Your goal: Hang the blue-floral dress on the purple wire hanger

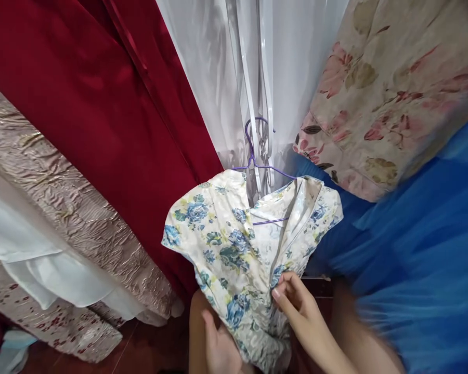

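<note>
A white blouse or dress [234, 249] with blue flowers and short sleeves hangs on a thin purple wire hanger [253, 156]. Its neckline lies open in a V, showing the pale inside. My right hand [296, 304] pinches the edge of the front opening between thumb and fingers, low on the V. At the garment's lower left side is my left hand [222, 345], palm toward the cloth and thumb stretched up and apart. The fingers of that hand are partly hidden by the fabric. Below, the garment's lower part is bunched and runs out of view.
Dark red cloth [101, 104] hangs at the left, beside a textured pinkish fabric [81, 208]. White cloth [203, 52] with glossy white straps [244, 57] hangs behind the hanger. Floral fabric [386, 114] and blue tulle [421, 249] fill the right. Reddish floor [128, 348] shows below.
</note>
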`<move>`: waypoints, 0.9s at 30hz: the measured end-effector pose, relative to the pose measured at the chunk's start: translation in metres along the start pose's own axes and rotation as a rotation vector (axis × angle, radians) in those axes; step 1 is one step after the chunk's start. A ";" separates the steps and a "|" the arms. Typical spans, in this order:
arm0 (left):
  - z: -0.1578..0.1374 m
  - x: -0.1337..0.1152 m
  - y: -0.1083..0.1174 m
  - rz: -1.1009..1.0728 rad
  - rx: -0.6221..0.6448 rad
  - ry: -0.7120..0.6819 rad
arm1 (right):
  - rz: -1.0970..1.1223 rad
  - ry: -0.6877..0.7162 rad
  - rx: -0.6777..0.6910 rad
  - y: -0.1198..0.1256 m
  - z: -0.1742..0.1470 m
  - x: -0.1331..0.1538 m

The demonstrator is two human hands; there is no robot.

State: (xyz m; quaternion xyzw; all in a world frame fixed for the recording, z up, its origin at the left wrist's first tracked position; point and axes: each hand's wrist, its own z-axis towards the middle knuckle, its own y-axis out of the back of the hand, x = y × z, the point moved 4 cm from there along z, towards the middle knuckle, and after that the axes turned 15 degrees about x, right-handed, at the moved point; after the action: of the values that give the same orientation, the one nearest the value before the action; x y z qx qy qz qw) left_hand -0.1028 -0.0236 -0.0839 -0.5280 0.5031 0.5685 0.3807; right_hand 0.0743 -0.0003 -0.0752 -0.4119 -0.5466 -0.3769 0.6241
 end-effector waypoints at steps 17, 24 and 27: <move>0.002 0.012 -0.009 0.056 -0.165 -0.355 | -0.169 -0.044 0.000 -0.005 -0.005 0.022; 0.012 -0.027 -0.062 0.276 0.220 -0.484 | 0.579 -0.296 0.064 -0.007 0.018 0.031; 0.015 -0.031 -0.064 0.413 0.346 -0.516 | 0.609 -0.279 -0.007 0.011 0.035 0.057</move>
State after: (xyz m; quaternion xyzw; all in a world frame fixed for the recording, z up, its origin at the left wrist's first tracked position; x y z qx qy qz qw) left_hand -0.0391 0.0068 -0.0649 -0.1827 0.5753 0.6540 0.4560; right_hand 0.0780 0.0353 -0.0171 -0.6060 -0.4774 -0.1151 0.6258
